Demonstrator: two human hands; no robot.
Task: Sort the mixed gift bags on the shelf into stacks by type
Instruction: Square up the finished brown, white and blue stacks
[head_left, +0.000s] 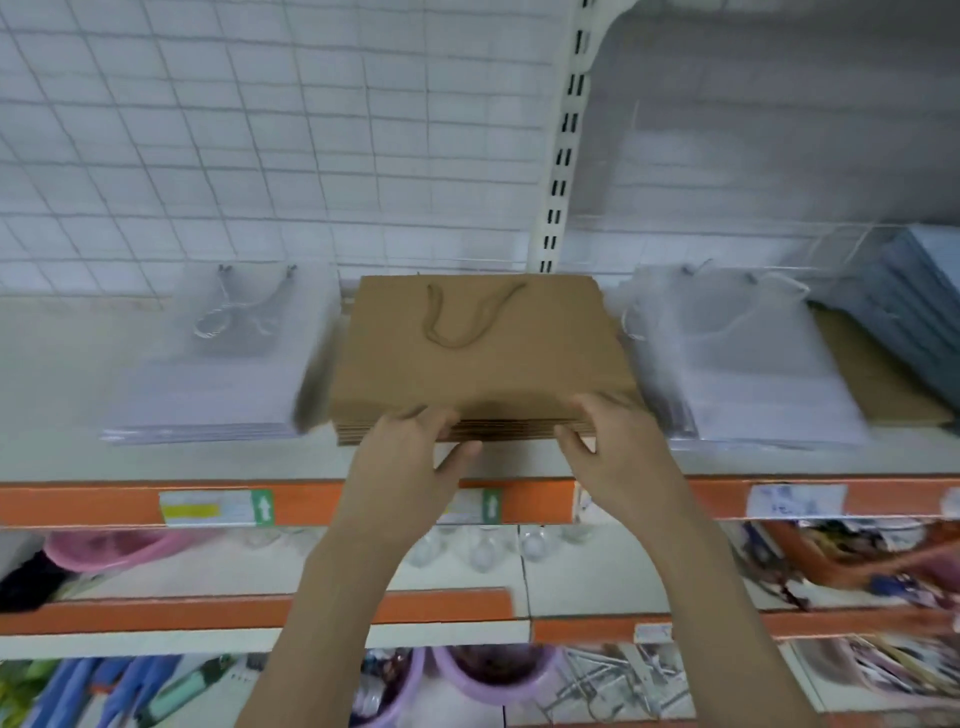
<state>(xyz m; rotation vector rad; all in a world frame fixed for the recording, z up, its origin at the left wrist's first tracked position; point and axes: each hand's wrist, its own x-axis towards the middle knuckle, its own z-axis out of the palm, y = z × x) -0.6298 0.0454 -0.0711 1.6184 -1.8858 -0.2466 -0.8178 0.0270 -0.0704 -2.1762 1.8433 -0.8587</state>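
My left hand (410, 447) and right hand (613, 436) each grip the brown bag stack (483, 358) at its near edge; I should square it between the white stacks (218, 374).

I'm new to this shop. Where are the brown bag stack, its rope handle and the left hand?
brown bag stack (483, 374), head view, top bag's face.
rope handle (470, 317), head view, loop.
left hand (405, 457), head view, its back.

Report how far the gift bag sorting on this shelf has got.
Done, apparently: a white bag stack on the left, a brown kraft bag stack in the middle, another white stack beside it. In hand: left hand and right hand grip the kraft stack's front edge. Left: brown sheets under the right white stack, blue-grey bags leaning far right.
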